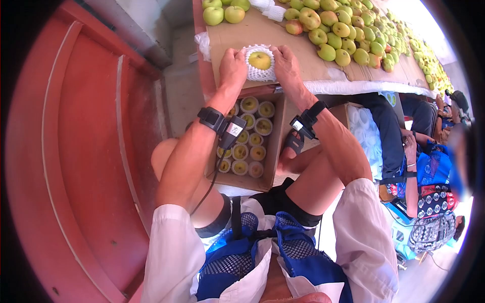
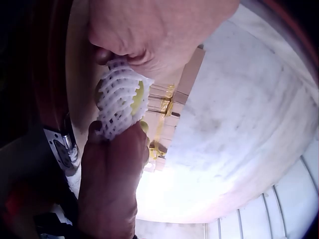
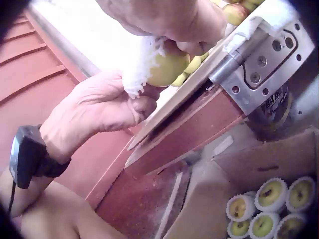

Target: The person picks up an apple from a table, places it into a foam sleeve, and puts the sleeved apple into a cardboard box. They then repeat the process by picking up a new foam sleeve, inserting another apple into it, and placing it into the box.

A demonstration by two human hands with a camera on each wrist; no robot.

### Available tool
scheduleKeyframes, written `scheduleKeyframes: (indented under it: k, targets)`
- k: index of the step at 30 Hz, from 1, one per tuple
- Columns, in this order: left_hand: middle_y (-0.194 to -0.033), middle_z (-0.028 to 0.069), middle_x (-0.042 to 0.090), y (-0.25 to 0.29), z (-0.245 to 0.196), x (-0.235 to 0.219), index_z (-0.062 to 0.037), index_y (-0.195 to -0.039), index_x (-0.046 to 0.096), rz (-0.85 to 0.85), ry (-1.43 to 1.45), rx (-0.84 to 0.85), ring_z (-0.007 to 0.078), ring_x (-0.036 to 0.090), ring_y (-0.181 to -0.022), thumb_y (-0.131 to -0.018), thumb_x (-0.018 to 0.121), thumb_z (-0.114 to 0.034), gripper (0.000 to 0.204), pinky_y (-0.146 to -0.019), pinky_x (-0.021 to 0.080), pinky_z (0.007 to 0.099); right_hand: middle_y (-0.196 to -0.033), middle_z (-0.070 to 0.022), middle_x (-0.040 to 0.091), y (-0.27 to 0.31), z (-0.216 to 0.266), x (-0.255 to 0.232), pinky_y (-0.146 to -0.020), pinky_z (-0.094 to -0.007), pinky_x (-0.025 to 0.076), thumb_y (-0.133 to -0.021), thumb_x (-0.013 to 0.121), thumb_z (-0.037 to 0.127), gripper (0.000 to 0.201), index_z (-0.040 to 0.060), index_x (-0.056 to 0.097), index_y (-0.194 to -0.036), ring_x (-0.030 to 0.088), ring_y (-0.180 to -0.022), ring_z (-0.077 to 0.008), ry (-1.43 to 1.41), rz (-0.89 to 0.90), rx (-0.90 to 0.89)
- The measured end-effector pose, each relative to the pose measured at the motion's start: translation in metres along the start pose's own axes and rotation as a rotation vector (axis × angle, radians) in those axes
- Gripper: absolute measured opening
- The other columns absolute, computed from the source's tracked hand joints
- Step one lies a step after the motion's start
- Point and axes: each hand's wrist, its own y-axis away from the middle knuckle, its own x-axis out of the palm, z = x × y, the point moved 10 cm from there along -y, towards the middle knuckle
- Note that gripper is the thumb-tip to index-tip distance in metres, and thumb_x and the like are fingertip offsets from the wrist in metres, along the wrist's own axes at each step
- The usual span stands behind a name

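A yellow-green apple (image 1: 260,60) sits inside a white foam net (image 1: 261,74) at the cardboard-covered table's front edge. My left hand (image 1: 233,68) grips the net's left side, fingers curled against it. On the opposite side my right hand (image 1: 288,65) pinches the net by its edge. In the right wrist view, bare apple skin (image 3: 169,68) shows between the hands, with white netting (image 3: 135,69) bunched at the left fingers. The left wrist view shows the net (image 2: 119,102) stretched between both hands. Some fingertips are hidden behind the fruit and netting.
Below the table edge stands a carton (image 1: 275,146) holding several netted apples. Loose apples (image 1: 343,30) heap at the table's back right; a few more (image 1: 222,11) lie back left. A bag of white foam nets (image 1: 364,136) stands right, near other people. A red door (image 1: 91,126) flanks the left.
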Motion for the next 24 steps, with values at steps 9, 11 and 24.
scheduleKeyframes:
  k: [9,11,24]
  targets:
    - [-0.087,0.0216,0.067,0.02,-0.037,-0.017,0.0043,-0.103,0.057,-0.056,-0.007,0.106,0.0328,0.065,-0.082,-0.103,0.054,-0.026,0.03,-0.077,0.05,0.0436,-0.086,-0.0066,0.064,0.001,0.012,-0.001,-0.073,-0.03,0.049,-0.1,0.063,0.025,0.031,-0.0052,0.063,-0.104,0.056,-0.08,-0.0122,-0.246,-0.068,-0.084]
    - [-0.087,0.0243,0.066,0.021,-0.042,-0.016,0.0037,-0.104,0.055,-0.047,-0.079,0.134,0.0379,0.065,-0.082,-0.104,0.052,-0.027,0.031,-0.078,0.05,0.0454,-0.087,-0.0062,0.065,0.003,0.014,-0.002,-0.073,-0.0291,0.049,-0.1,0.064,0.024,0.029,-0.005,0.062,-0.104,0.056,-0.081,-0.0116,-0.267,-0.064,-0.042]
    - [-0.087,0.0214,0.063,0.026,-0.047,-0.023,0.0041,-0.104,0.052,-0.051,0.21,0.186,0.0285,0.063,-0.082,-0.106,0.049,-0.028,0.033,-0.077,0.05,0.0405,-0.097,-0.0025,0.067,0.007,0.031,0.004,-0.077,-0.025,0.053,-0.102,0.062,0.021,0.022,0.0003,0.062,-0.108,0.063,-0.088,-0.0089,-0.585,-0.024,-0.033]
